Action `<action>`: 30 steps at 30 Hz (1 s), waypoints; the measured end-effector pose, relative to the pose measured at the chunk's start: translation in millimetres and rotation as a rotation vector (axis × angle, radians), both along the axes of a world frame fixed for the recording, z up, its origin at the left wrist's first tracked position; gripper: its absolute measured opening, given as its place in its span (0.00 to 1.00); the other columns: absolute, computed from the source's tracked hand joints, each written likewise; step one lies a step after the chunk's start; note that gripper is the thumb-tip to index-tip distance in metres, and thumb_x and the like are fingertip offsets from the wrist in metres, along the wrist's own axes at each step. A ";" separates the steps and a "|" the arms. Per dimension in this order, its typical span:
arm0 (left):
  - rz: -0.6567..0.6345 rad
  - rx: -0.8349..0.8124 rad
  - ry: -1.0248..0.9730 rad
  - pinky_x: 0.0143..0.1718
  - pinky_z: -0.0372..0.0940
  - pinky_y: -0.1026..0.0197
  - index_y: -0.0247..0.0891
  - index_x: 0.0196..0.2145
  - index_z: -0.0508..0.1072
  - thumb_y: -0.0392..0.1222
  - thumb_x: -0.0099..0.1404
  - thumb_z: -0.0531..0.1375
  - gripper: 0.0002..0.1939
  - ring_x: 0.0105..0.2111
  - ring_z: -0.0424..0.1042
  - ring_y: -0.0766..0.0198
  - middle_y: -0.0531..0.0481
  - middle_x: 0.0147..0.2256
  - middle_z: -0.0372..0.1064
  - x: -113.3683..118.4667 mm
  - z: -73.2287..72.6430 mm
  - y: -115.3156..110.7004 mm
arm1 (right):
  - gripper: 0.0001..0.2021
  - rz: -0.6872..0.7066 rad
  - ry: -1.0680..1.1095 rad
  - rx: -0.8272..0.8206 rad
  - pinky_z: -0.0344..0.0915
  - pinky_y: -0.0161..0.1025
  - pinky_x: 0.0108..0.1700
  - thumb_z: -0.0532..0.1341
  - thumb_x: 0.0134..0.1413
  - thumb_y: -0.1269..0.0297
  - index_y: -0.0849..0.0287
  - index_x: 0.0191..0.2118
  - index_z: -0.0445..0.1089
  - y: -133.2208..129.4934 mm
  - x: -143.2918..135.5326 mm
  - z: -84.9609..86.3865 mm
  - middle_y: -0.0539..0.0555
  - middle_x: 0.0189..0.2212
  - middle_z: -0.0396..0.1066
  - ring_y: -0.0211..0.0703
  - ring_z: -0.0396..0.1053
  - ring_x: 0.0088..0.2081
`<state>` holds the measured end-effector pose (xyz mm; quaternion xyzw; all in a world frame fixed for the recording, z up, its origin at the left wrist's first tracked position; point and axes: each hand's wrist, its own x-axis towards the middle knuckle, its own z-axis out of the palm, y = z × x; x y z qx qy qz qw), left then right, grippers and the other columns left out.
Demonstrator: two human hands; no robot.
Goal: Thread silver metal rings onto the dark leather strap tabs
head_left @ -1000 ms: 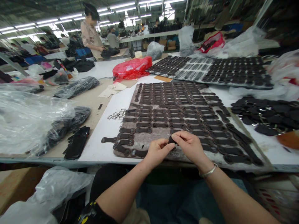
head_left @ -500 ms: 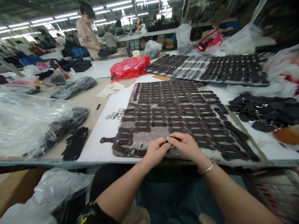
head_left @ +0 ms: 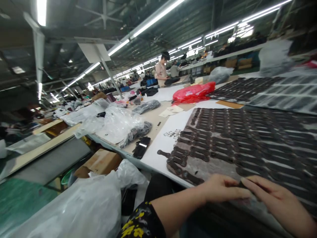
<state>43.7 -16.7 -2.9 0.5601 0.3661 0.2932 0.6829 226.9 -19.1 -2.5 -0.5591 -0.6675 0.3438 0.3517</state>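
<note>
My left hand [head_left: 220,189] and my right hand [head_left: 277,196] meet at the lower right, over the near edge of a grey board [head_left: 224,168]. Both are closed, fingertips pinched around a small dark strap tab [head_left: 243,184], mostly hidden by the fingers and blurred. Rows of dark brown strap tabs [head_left: 221,156], narrow in the middle with rounded ends, cover the board. One more strap tab [head_left: 163,153] sticks out past its left edge. Left of the board, several small metal buckles [head_left: 173,133] lie on white paper [head_left: 158,145].
A black phone-like object [head_left: 141,147] and clear plastic bags [head_left: 121,122] lie on the table's left side. Behind the board are a red plastic bag [head_left: 194,92] and a second board of tabs [head_left: 247,88]. Cardboard box [head_left: 102,161] and white bag [head_left: 81,201] stand below left. A person [head_left: 160,71] works farther back.
The view has swung left and tilted, so the board and both hands appear farther right and lower. The hands stay together, still pinching the dark piece.
</note>
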 end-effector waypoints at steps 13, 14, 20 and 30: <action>0.412 -0.262 -0.131 0.22 0.55 0.63 0.34 0.17 0.70 0.41 0.42 0.59 0.07 0.16 0.59 0.68 0.53 0.15 0.63 -0.4 -14.8 -56.3 | 0.17 0.285 -0.037 -0.045 0.68 0.37 0.31 0.57 0.51 0.47 0.53 0.34 0.73 -16.2 -31.9 0.7 0.53 0.27 0.74 0.48 0.72 0.31; 0.411 -0.258 -0.129 0.21 0.54 0.64 0.34 0.16 0.69 0.40 0.42 0.59 0.06 0.16 0.59 0.68 0.53 0.15 0.62 -1.9 -13.5 -60.5 | 0.16 0.322 -0.043 -0.052 0.67 0.37 0.31 0.56 0.53 0.48 0.54 0.31 0.73 -19.4 -35.0 2.9 0.52 0.26 0.73 0.47 0.71 0.30; 0.443 -0.064 -0.062 0.22 0.53 0.65 0.34 0.16 0.66 0.37 0.49 0.56 0.08 0.18 0.57 0.69 0.55 0.15 0.60 -14.5 1.4 -81.3 | 0.12 0.224 -0.043 0.121 0.60 0.36 0.30 0.56 0.55 0.59 0.57 0.25 0.69 -46.7 -59.1 18.2 0.49 0.22 0.69 0.41 0.65 0.26; 0.336 0.138 0.014 0.31 0.59 0.64 0.32 0.30 0.74 0.48 0.61 0.57 0.15 0.28 0.65 0.65 0.50 0.25 0.68 -28.8 6.7 -106.4 | 0.15 0.286 0.347 -0.110 0.63 0.34 0.28 0.59 0.54 0.56 0.60 0.43 0.69 -73.1 -48.4 16.2 0.47 0.23 0.67 0.37 0.66 0.25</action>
